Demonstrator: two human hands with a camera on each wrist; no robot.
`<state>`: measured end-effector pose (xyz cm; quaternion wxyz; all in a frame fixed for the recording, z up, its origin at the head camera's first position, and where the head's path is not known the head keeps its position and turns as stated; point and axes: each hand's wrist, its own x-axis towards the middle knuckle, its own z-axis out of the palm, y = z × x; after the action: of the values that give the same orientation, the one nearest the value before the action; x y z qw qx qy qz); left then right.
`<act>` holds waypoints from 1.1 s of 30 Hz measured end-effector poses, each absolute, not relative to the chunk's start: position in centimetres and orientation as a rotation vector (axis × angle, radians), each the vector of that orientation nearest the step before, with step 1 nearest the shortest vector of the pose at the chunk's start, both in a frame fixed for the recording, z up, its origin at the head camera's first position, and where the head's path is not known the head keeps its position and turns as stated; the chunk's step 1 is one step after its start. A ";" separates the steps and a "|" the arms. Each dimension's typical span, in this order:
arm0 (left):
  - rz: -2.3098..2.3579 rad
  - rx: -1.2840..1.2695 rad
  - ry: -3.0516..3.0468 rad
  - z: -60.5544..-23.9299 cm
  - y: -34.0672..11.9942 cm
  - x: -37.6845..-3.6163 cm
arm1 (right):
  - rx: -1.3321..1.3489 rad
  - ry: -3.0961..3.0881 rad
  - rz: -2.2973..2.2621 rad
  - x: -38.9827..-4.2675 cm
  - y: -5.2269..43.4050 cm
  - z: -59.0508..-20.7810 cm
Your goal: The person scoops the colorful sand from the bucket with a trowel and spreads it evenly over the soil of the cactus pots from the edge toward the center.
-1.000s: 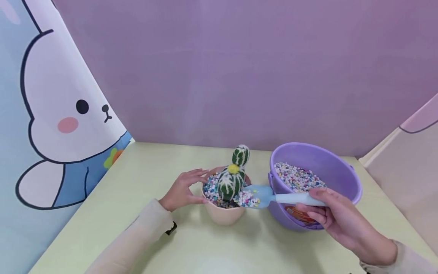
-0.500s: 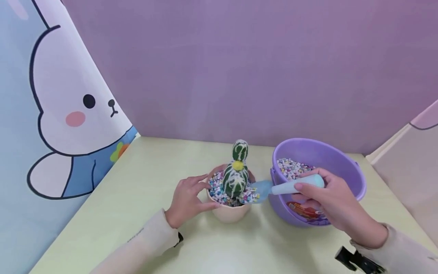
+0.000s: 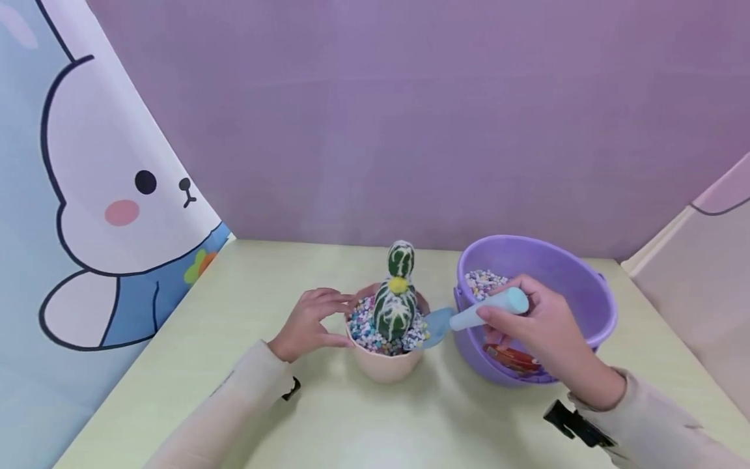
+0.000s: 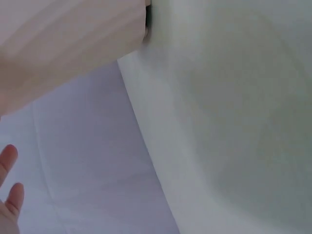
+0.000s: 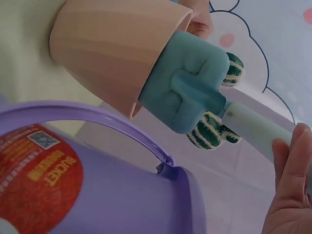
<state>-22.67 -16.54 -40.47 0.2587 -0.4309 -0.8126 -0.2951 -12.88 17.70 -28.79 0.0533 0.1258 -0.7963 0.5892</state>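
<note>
A green cactus (image 3: 395, 311) with white stripes and a yellow tuft stands in a pale peach pot (image 3: 387, 366) filled with coloured pebbles (image 3: 364, 324). My left hand (image 3: 310, 324) rests against the pot's left rim, thumb and fingers spread. In the left wrist view two fingertips (image 4: 14, 197) stand apart from the pot (image 4: 73, 46). My right hand (image 3: 541, 322) grips the handle of a light blue trowel (image 3: 436, 327). Its blade lies at the pot's right rim, tipped toward the cactus, with its back showing in the right wrist view (image 5: 187, 83).
To the right of the pot stands a purple bucket (image 3: 606, 319), tilted, holding more pebbles (image 3: 483, 281) and bearing a red label (image 3: 512, 359). A purple backdrop (image 3: 375, 130) rises behind the pale table (image 3: 398, 433). A rabbit-print cloth (image 3: 111, 163) hangs at the left.
My right hand has raised and turned the trowel handle, tilting the blade into the pot. White pebbles on the blade have slid toward the cactus. My left hand stays at the pot's rim.
</note>
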 end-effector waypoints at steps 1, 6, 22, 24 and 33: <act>-0.793 -1.155 -2.194 -40.6 -16.6 -22.5 | 0.398 -2.416 1.782 -13.0 17.6 -28.9; -0.746 -1.071 -2.199 -40.8 -16.5 -22.0 | 0.472 -2.385 1.757 -13.2 17.4 -28.9; -0.430 -0.800 -2.084 -40.5 -15.0 -20.0 | 0.513 -2.370 1.568 -13.7 15.8 -27.5; -0.412 -0.784 -2.086 -40.5 -14.5 -19.8 | 0.526 -2.361 1.547 -13.7 15.8 -27.5; -0.791 -0.887 -2.287 -41.1 -15.9 -20.7 | 0.445 -2.357 1.494 -14.1 16.8 -27.9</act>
<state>-20.70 -15.88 -41.11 0.2783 -0.3306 -0.8523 -0.2946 -14.12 16.82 -27.86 0.1573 0.1556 -0.8236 0.5222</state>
